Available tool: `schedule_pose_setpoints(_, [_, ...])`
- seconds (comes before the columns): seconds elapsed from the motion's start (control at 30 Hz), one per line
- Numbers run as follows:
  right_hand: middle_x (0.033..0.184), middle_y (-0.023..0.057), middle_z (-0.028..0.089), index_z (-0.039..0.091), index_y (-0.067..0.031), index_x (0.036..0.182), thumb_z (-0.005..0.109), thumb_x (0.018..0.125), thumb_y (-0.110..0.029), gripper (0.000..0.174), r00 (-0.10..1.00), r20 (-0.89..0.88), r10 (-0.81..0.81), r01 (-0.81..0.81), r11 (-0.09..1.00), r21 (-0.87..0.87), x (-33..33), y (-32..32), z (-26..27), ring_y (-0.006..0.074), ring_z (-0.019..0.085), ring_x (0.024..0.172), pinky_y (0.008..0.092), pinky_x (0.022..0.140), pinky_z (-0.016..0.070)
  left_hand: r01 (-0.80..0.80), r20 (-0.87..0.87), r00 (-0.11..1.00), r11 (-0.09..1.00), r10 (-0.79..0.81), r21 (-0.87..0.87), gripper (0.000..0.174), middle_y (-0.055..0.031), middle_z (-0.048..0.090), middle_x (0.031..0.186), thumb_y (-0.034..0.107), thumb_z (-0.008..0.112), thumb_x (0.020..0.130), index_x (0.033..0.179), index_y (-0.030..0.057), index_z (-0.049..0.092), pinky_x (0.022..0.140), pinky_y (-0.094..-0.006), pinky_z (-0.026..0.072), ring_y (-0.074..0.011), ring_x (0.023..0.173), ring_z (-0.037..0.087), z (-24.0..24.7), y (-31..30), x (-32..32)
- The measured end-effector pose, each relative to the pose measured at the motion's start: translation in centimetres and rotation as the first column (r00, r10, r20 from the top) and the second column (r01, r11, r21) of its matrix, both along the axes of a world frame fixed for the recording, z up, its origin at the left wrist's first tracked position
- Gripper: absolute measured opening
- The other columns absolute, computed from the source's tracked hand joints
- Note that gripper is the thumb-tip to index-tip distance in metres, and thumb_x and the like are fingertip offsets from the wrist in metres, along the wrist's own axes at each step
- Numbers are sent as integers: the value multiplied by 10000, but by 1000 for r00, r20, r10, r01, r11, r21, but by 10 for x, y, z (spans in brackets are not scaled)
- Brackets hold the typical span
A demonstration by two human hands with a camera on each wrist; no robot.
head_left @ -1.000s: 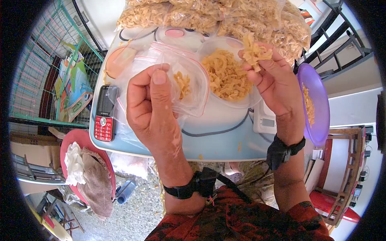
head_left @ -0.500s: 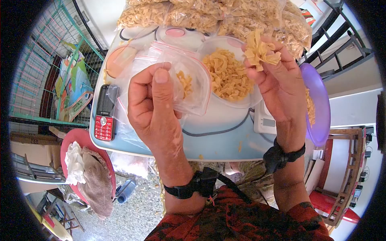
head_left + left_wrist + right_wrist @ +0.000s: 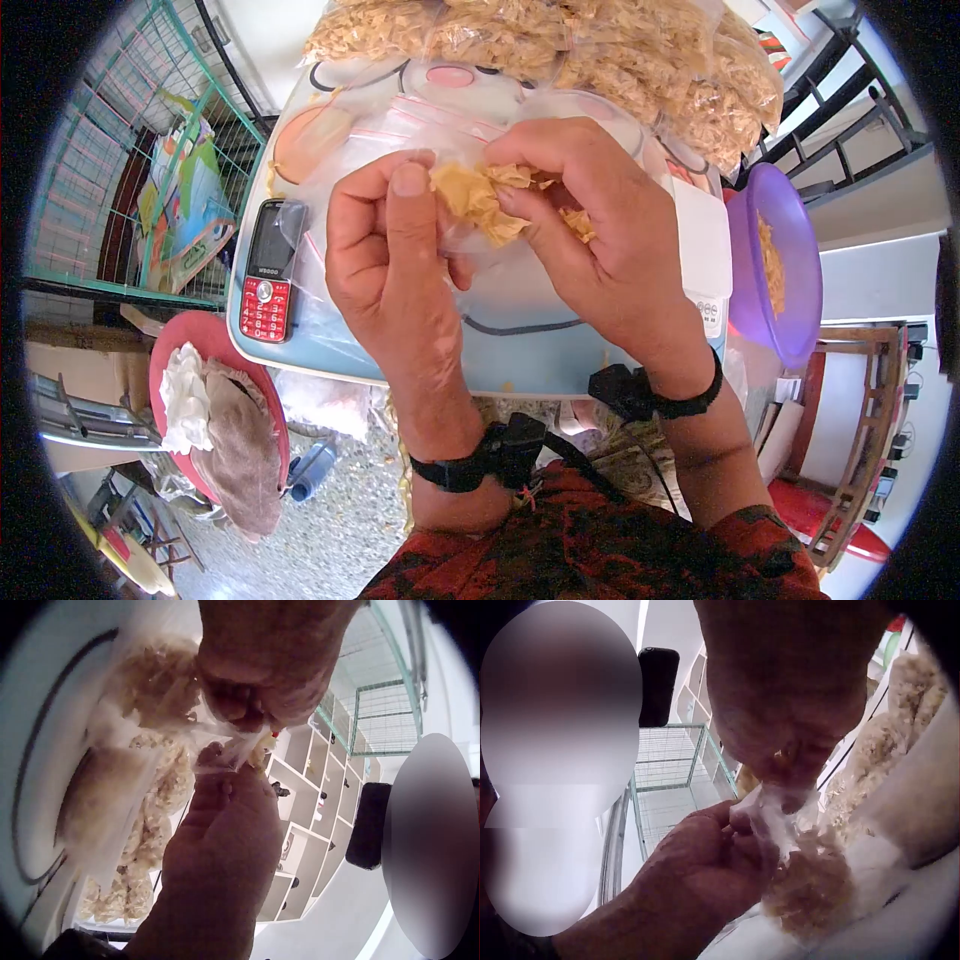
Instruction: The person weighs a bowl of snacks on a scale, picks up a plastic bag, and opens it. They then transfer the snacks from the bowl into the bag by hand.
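In the head view the left hand (image 3: 400,260) pinches the edge of a clear plastic bag (image 3: 455,238) between thumb and curled fingers. Beside it, the right hand (image 3: 615,235) holds pale yellow dried flakes (image 3: 470,200) with its thumb and fingers, at the bag's mouth. The right wrist view shows the bag (image 3: 810,889) hanging below both hands with flakes in its lower part. The bowl of flakes is mostly hidden behind the right hand.
Filled bags (image 3: 600,50) lie along the table's back. A red phone (image 3: 268,290) is at the left, a white scale (image 3: 705,250) at the right, with a purple basin (image 3: 800,260) beyond it. More plastic bags (image 3: 330,215) lie under the left hand.
From the right, the right hand has moved left and down with its flakes, to the bag in the left hand. The left hand has barely moved.
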State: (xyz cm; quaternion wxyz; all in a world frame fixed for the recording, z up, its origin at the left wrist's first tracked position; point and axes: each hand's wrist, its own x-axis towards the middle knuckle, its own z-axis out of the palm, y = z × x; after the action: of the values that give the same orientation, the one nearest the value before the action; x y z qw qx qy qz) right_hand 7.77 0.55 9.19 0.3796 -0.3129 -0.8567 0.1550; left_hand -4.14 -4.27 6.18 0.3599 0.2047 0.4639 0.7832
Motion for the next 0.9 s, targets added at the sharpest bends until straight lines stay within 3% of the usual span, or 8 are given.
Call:
schedule_pose_setpoints(0.2, [1004, 120, 641, 624, -43, 1029, 659, 817, -1, 219, 988, 151, -2, -12, 996, 93, 0, -2, 10, 295, 647, 863, 328, 735, 529, -11, -35, 999, 1000, 11, 13, 170, 51, 552, 713, 231, 638, 939, 975, 66, 658, 407, -165, 330, -13, 526, 438, -7, 3, -1])
schedule_pose_setpoints(0.4, [974, 110, 656, 638, -52, 1012, 645, 833, -27, 181, 912, 397, 106, -108, 994, -17, 6, 0, 24, 296, 653, 884, 336, 736, 522, -55, -157, 986, 998, 54, -3, 169, 46, 567, 701, 233, 641, 941, 958, 66, 663, 422, -170, 288, -11, 503, 409, -7, 2, 0])
schedule_pose_setpoints(0.6, [985, 90, 676, 659, -52, 1003, 657, 824, -41, 180, 950, 245, 194, -198, 980, -6, 9, 0, 19, 276, 664, 893, 328, 734, 530, -59, -118, 991, 998, 62, 30, 136, 47, 564, 682, 196, 647, 938, 959, 64, 666, 431, -178, 274, -10, 506, 404, -11, 4, -3])
schedule_pose_setpoints(0.77, [901, 118, 650, 631, -37, 971, 624, 841, -55, 132, 939, 303, 160, -162, 987, -21, 5, 3, 14, 310, 641, 823, 355, 687, 513, -27, -211, 976, 995, 47, 96, 139, 23, 622, 790, 184, 649, 936, 964, 48, 664, 467, -168, 311, -8, 576, 451, -9, 3, 1])
schedule_pose_setpoints(0.9, [765, 139, 567, 569, -18, 861, 579, 846, -75, 60, 904, 411, 115, -135, 991, 18, 5, 4, 15, 345, 589, 728, 403, 639, 480, 112, -176, 980, 987, -91, 115, 99, 24, 610, 806, 78, 649, 934, 992, -3, 645, 616, -156, 393, -18, 704, 499, -3, -5, 2])
